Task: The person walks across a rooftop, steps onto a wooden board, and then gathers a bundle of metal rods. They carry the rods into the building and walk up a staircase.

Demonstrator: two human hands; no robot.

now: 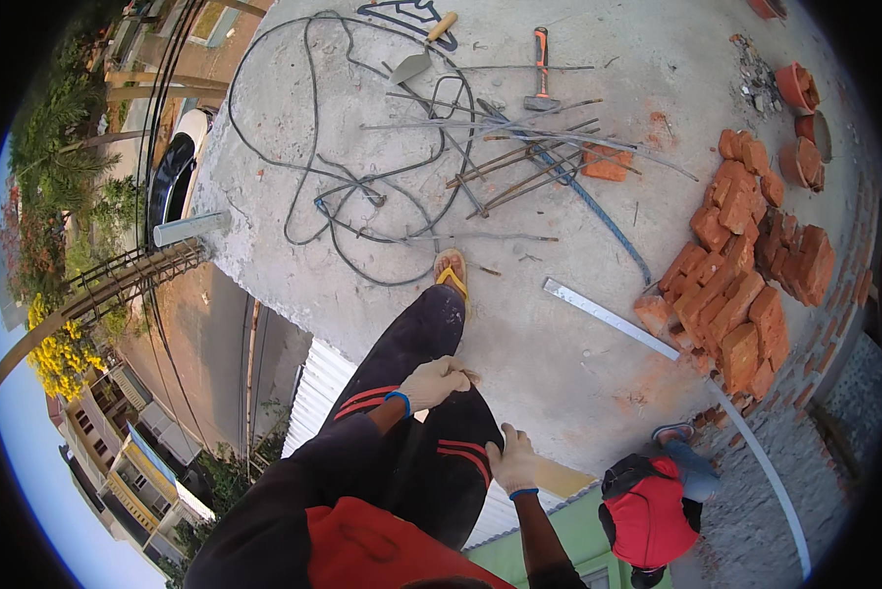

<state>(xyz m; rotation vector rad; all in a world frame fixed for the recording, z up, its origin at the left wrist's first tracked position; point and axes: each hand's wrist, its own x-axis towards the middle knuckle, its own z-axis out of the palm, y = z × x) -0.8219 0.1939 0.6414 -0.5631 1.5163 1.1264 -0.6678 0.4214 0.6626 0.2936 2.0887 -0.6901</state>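
My left hand [429,384], in a white work glove with a blue cuff, is over my left thigh near the knee. Its fingers are curled together, and a small brownish bit shows at their tips, too small to name. My right hand [512,461], gloved the same way, is beside my right knee with thumb and fingers apart, holding nothing. Ahead of my sandalled foot [452,269] lie several steel rods [519,175], a looped dark cable [315,128], a pointed trowel [413,67] and an orange-handled hammer [541,74].
Red bricks [730,294] are piled at right, near buckets [797,88]. A long metal straightedge [613,319] lies toward them. A person in a red top [652,515] is bent over at lower right. The slab's edge [254,285] drops to a street at left, with overhead wires [156,98].
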